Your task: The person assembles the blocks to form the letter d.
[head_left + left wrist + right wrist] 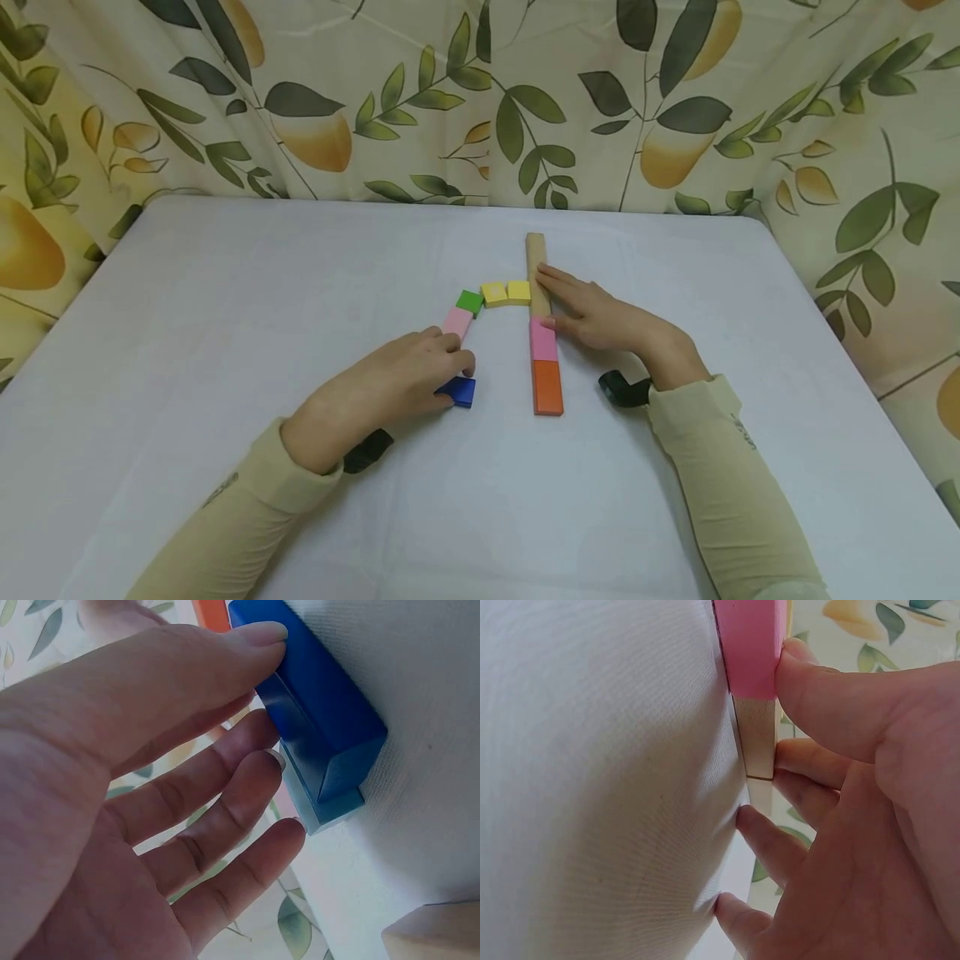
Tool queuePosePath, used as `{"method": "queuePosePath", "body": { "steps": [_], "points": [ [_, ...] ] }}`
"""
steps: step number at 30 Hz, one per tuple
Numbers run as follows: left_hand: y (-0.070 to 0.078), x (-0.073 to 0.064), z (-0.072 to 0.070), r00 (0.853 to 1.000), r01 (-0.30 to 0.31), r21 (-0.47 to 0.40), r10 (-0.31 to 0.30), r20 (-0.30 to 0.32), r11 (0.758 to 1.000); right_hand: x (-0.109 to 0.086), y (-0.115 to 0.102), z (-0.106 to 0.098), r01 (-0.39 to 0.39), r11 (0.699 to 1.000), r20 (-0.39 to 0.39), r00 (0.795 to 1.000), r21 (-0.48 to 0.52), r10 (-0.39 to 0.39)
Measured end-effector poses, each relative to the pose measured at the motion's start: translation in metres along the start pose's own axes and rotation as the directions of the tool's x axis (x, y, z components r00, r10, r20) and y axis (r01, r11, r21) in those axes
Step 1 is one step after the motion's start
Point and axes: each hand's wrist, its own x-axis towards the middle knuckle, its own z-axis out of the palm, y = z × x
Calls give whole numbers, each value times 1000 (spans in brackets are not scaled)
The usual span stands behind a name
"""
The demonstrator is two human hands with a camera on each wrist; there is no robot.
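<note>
My left hand (397,371) pinches a dark blue block (463,392) between thumb and curled forefinger. In the left wrist view the thumb lies on the side of that blue block (322,705), and a lighter blue block (330,810) sits against it, close to the other fingertips. My right hand (603,317) rests along a straight row of blocks, fingers extended. Its fingertips touch the wooden block (536,250), and its thumb touches the pink block (543,340). An orange block (547,390) continues that row at the near end.
Two yellow blocks (494,293) reach leftward from the wooden piece. A green block (470,302) and a light pink block (457,322) slant down from them toward the left hand. All lie on a white-covered table (262,275), with a patterned curtain (420,100) behind.
</note>
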Motion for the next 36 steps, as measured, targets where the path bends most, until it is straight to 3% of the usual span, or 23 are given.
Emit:
{"method": "queuePosePath", "body": {
  "steps": [11,22,30,36],
  "points": [
    [-6,-8,-9,999,50,-73,-52,-15,996,0,1,0,-1,1000,0,1000,11,1],
    [-25,-26,-29,982,174,-138,-182,-54,975,0,2,-1,8,1000,0,1000,8,-8],
    [-35,-40,-28,971,201,-116,-214,-107,973,1,2,0,6,1000,3,1000,6,-6],
    [-38,-46,-24,966,225,-99,-235,-105,969,1,2,0,5,1000,2,1000,10,-5]
  ]
}}
